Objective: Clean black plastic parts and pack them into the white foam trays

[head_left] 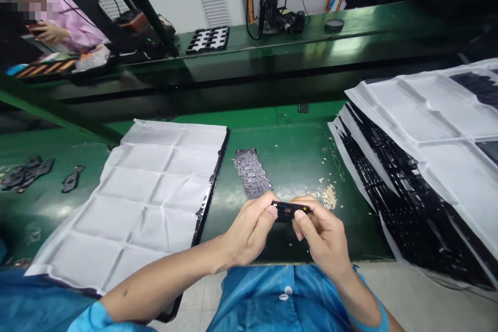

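Observation:
Between my two hands, over the front of the green bench, is a small flat black plastic part (pixel 287 210) with a yellow spot near its right end. My left hand (pixel 252 225) pinches its left end between thumb and fingers. At the other end, my right hand (pixel 321 228) grips it with the thumb on top. Just beyond my hands, a row of overlapping dark grey flat parts (pixel 252 172) lies on the bench. To the right of that row is a scattered heap of tiny pale bits (pixel 329 197).
A tray covered with a white sheet (pixel 155 187) lies left. Stacked black trays (pixel 404 202) with white sheets stand right. Loose black parts (pixel 27 172) lie far left. A green shelf (pixel 249 52) runs across the back, with a white-celled tray (pixel 208 39). Another person (pixel 73 21) sits beyond.

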A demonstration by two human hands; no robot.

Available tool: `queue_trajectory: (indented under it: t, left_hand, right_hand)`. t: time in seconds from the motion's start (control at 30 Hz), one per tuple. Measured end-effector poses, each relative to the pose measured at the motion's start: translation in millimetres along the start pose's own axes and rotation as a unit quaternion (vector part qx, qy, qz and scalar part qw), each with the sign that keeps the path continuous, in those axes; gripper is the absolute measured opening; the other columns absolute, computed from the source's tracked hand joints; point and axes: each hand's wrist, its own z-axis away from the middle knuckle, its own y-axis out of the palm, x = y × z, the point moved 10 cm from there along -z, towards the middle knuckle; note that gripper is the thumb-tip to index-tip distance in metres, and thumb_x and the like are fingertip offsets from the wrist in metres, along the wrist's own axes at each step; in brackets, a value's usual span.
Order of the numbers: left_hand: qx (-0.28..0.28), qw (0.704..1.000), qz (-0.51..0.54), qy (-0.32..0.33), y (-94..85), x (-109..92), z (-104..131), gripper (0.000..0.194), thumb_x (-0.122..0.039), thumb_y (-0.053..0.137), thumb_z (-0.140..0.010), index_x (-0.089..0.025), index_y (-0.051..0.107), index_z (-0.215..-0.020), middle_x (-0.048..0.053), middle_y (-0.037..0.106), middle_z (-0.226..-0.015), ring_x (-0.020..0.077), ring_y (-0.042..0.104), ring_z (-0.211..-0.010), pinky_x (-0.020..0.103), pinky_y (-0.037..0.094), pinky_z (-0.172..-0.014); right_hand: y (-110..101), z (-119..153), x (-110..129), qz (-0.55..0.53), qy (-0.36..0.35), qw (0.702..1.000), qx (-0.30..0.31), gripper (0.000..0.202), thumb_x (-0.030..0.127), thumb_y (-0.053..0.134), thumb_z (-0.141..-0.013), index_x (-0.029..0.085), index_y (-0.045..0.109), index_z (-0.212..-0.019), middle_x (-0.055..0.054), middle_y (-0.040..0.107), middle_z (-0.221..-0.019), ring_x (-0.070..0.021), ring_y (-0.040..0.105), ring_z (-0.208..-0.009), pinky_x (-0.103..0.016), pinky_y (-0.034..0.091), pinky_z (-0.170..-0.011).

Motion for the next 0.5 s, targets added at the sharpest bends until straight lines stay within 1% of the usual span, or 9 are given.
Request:
queue_trajectory:
  t: [0.1,0.27,0.4,0.5]
  left_hand:
    - [-0.019,1.0,0.004,-0.017,-2.4,7.4,-0.4,0.036,-0.039,0.031,-0.113,-0.021,0.049,-0.088,-0.003,0.046,-0.071,0.0136,0.043,-0.061,0.027,0.035,-0.06]
    - [-0.042,0.999,0.006,-0.003,-5.1,14.7,-2.5,0.035,-0.039,0.032,-0.112,-0.021,0.048,-0.086,-0.005,0.041,-0.067,0.0129,0.04,-0.058,0.027,0.032,-0.059]
    - [-0.055,0.998,-0.016,0.012,-7.9,15.6,-3.2,0.034,-0.036,0.032,-0.11,-0.021,0.048,-0.084,-0.005,0.039,-0.066,0.0129,0.039,-0.058,0.028,0.031,-0.059]
    - [-0.059,0.998,-0.028,0.024,-8.3,13.6,-3.6,0.033,-0.034,0.032,-0.109,-0.021,0.048,-0.084,-0.005,0.039,-0.067,0.013,0.04,-0.059,0.028,0.031,-0.061]
  right_hand:
    - [3.9,1.2,3.4,0.019,-0.017,1.0,0.013,0.016,0.024,0.057,-0.108,0.021,0.072,-0.111,-0.004,0.064,-0.096,-0.0101,0.059,-0.057,-0.025,0.051,-0.054]
    - [8.9,0.4,11.7,0.036,-0.049,0.998,0.035,0.022,0.022,0.055,-0.108,0.023,0.075,-0.116,-0.006,0.066,-0.099,-0.0116,0.06,-0.059,-0.028,0.053,-0.058]
    - [10.8,1.0,14.1,0.046,-0.067,0.996,0.047,0.025,0.02,0.054,-0.108,0.023,0.076,-0.119,-0.006,0.066,-0.095,-0.0131,0.06,-0.06,-0.03,0.053,-0.06]
    - [10.6,2.5,13.3,0.048,-0.071,0.995,0.048,0.026,0.018,0.054,-0.108,0.024,0.076,-0.121,-0.006,0.066,-0.097,-0.0126,0.06,-0.06,-0.03,0.053,-0.06]
